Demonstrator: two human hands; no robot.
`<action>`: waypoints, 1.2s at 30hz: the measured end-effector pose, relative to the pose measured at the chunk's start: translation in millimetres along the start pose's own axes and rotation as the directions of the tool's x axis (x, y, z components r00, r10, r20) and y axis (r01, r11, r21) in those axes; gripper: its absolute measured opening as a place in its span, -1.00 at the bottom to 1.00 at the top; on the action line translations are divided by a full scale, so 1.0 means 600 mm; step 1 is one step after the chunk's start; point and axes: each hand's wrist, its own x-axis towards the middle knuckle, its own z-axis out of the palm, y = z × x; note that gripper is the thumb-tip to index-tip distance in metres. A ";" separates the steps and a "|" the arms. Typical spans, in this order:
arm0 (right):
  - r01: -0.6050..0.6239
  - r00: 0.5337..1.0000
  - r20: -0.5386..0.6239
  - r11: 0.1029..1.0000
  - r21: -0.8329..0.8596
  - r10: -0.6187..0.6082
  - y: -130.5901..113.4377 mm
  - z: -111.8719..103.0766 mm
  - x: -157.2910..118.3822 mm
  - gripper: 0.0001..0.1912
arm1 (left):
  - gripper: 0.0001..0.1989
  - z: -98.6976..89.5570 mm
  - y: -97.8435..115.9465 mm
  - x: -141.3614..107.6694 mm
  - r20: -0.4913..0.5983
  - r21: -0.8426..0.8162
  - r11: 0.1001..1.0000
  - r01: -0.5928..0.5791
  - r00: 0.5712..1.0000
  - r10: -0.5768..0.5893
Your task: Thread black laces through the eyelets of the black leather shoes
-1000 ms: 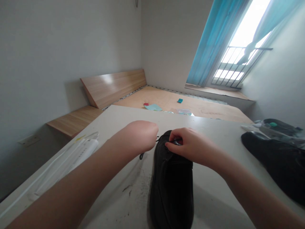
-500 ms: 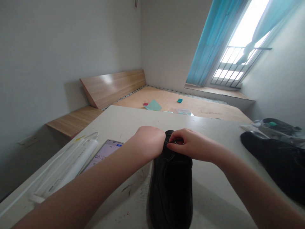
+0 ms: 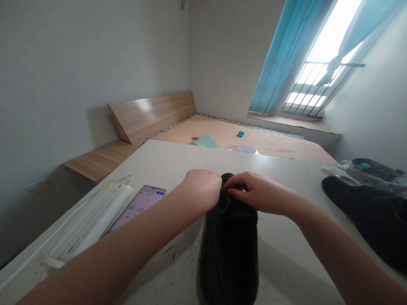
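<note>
A black shoe (image 3: 230, 254) stands on the white table, its opening towards me and its toe pointing away. At the shoe's upper front, my right hand (image 3: 246, 186) is closed in a pinch, thumb and forefinger close together. Whatever lies between those fingertips is too dark and small to make out. My left hand (image 3: 205, 184) is bent over the shoe's left side, next to the right fingertips. Its own fingers are hidden behind the back of the hand and wrist, so its grip does not show.
On the left lie a phone (image 3: 140, 207) showing a timer and a white power strip (image 3: 98, 220) with its cord. A second black shoe (image 3: 365, 212) is at the right edge, near a clear plastic bag (image 3: 394, 180). Beyond the table (image 3: 171, 154) is a bed board (image 3: 280, 144) with scraps on it.
Both hands stay at the shoe's front. The right fingertips have shifted slightly and sit closer together. The view has moved a little, and more of the phone's timer shows.
</note>
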 end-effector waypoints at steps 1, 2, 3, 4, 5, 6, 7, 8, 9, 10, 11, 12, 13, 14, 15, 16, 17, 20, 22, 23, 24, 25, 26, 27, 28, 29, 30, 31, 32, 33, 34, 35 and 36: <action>-0.007 1.000 -0.013 1.000 -0.012 0.007 -0.002 0.002 0.001 -0.78 | -0.80 0.000 0.000 -0.001 -0.008 -0.005 1.000 0.003 1.000 -0.003; -0.021 0.999 -0.031 0.999 -0.028 0.020 -0.005 0.005 0.001 -0.79 | -0.80 0.000 0.000 -0.001 -0.015 -0.010 1.000 0.003 1.000 -0.004; -0.040 0.998 -0.054 0.998 -0.047 0.038 -0.009 0.008 0.002 -0.79 | -0.80 -0.001 0.000 -0.001 -0.018 -0.016 1.000 0.002 1.000 -0.002; -0.064 0.995 -0.079 0.996 -0.067 0.058 -0.013 0.012 0.002 -0.79 | -0.80 -0.001 0.000 -0.001 -0.020 -0.023 1.000 -0.003 1.000 0.003; -0.085 0.992 -0.101 0.993 -0.086 0.076 -0.017 0.015 0.003 -0.80 | -0.80 -0.001 0.000 -0.001 -0.019 -0.032 0.999 -0.013 1.000 0.012; -0.102 0.989 -0.119 0.990 -0.101 0.090 -0.021 0.019 0.003 -0.80 | -0.80 -0.001 0.000 0.000 -0.018 -0.041 0.999 -0.026 1.000 0.026; -0.111 0.987 -0.129 0.988 -0.110 0.096 -0.023 0.021 0.003 -0.81 | -0.80 0.000 0.000 0.002 -0.017 -0.051 0.998 -0.042 0.999 0.041; -0.110 0.987 -0.130 0.987 -0.114 0.095 -0.024 0.023 0.004 -0.81 | -0.80 0.001 -0.001 0.003 -0.017 -0.060 0.997 -0.058 0.998 0.057; -0.101 0.988 -0.129 0.989 -0.111 0.087 -0.024 0.024 0.004 -0.81 | -0.80 0.003 -0.002 0.005 -0.019 -0.068 0.995 -0.072 0.997 0.071; -0.089 0.989 -0.130 0.991 -0.103 0.075 -0.023 0.024 0.004 -0.82 | -0.80 0.004 -0.004 0.007 -0.024 -0.076 0.994 -0.082 0.997 0.080; -0.074 0.989 -0.137 0.993 -0.092 0.061 -0.020 0.022 0.004 -0.83 | -0.80 0.005 -0.006 0.008 -0.034 -0.085 0.993 -0.086 0.996 0.084; -0.061 0.987 -0.151 0.995 -0.077 0.049 -0.017 0.018 0.003 -0.85 | -0.80 0.005 -0.008 0.010 -0.050 -0.096 0.992 -0.086 0.995 0.081; -0.049 0.985 -0.170 0.997 -0.057 0.038 -0.013 0.012 0.002 -0.87 | -0.80 0.005 -0.010 0.010 -0.073 -0.110 0.990 -0.085 0.994 0.077; -0.034 0.981 -0.192 0.999 -0.031 0.027 -0.009 0.005 0.000 -0.88 | -0.79 0.003 -0.011 0.011 -0.105 -0.130 0.988 -0.088 0.992 0.074; -0.016 0.977 -0.213 1.000 -0.001 0.015 -0.005 -0.004 -0.002 -0.87 | -0.78 0.000 -0.011 0.010 -0.149 -0.156 0.983 -0.099 0.986 0.076; 0.007 0.972 -0.233 1.000 0.029 0.000 -0.002 -0.014 -0.004 -0.84 | -0.77 -0.004 -0.011 0.009 -0.203 -0.187 0.975 -0.120 0.976 0.081; 0.044 0.965 -0.259 0.997 0.070 -0.024 0.002 -0.024 -0.008 -0.79 | -0.75 -0.008 -0.009 0.006 -0.262 -0.218 0.965 -0.148 0.961 0.088; 0.189 0.925 -0.370 0.952 0.241 -0.090 0.007 -0.052 -0.021 -0.73 | -0.69 -0.022 -0.004 -0.002 -0.412 -0.343 0.905 -0.252 0.906 0.096; 0.245 0.885 -0.458 0.921 0.303 -0.085 0.007 -0.064 -0.031 -0.77 | -0.68 -0.027 -0.002 -0.007 -0.485 -0.496 0.796 -0.347 0.871 0.078; 0.251 0.868 -0.491 0.919 0.305 -0.075 0.005 -0.067 -0.035 -0.80 | -0.69 -0.028 -0.002 -0.010 -0.516 -0.558 0.730 -0.395 0.854 0.067; 0.248 0.855 -0.514 0.923 0.293 -0.067 0.003 -0.069 -0.039 -0.82 | -0.71 -0.028 -0.002 -0.011 -0.548 -0.597 0.672 -0.439 0.835 0.058; 0.248 0.845 -0.531 0.925 0.287 -0.061 0.001 -0.070 -0.043 -0.83 | -0.73 -0.028 -0.002 -0.013 -0.577 -0.611 0.635 -0.472 0.815 0.050; 0.253 0.841 -0.539 0.920 0.300 -0.056 -0.002 -0.070 -0.045 -0.83 | -0.76 -0.028 -0.002 -0.014 -0.599 -0.608 0.624 -0.491 0.799 0.045; 0.264 0.839 -0.542 0.906 0.330 -0.047 -0.005 -0.069 -0.047 -0.82 | -0.79 -0.027 -0.001 -0.015 -0.619 -0.605 0.612 -0.509 0.784 0.041; 0.274 0.840 -0.542 0.886 0.374 -0.031 -0.007 -0.067 -0.047 -0.80 | -0.82 -0.027 0.000 -0.015 -0.639 -0.613 0.583 -0.533 0.768 0.031; 0.285 0.839 -0.544 0.857 0.429 -0.007 -0.009 -0.066 -0.047 -0.77 | -0.86 -0.027 0.000 -0.015 -0.658 -0.630 0.540 -0.558 0.753 0.011; 0.293 0.840 -0.542 0.820 0.493 0.026 -0.011 -0.064 -0.046 -0.73 | -0.90 -0.027 0.001 -0.014 -0.676 -0.648 0.492 -0.581 0.737 -0.020; 0.299 0.845 -0.531 0.771 0.562 0.060 -0.012 -0.062 -0.044 -0.68 | -0.93 -0.027 0.001 -0.012 -0.692 -0.660 0.450 -0.602 0.719 -0.053; 0.305 0.854 -0.513 0.714 0.630 0.088 -0.013 -0.060 -0.041 -0.65 | -0.93 -0.027 0.000 -0.011 -0.707 -0.665 0.421 -0.617 0.702 -0.087; 0.308 0.865 -0.490 0.657 0.688 0.107 -0.014 -0.058 -0.039 -0.64 | -0.92 -0.027 -0.001 -0.009 -0.717 -0.665 0.409 -0.625 0.688 -0.114; 0.314 0.874 -0.472 0.609 0.728 0.113 -0.015 -0.055 -0.036 -0.65 | -0.91 -0.027 -0.002 -0.007 -0.724 -0.660 0.412 -0.628 0.677 -0.129; 0.327 0.878 -0.467 0.580 0.746 0.107 -0.016 -0.052 -0.034 -0.66 | -0.92 -0.027 -0.004 -0.005 -0.734 -0.648 0.422 -0.634 0.667 -0.127; 0.348 0.872 -0.481 0.575 0.740 0.093 -0.018 -0.049 -0.032 -0.69 | -0.93 -0.027 -0.006 -0.003 -0.749 -0.630 0.436 -0.643 0.651 -0.122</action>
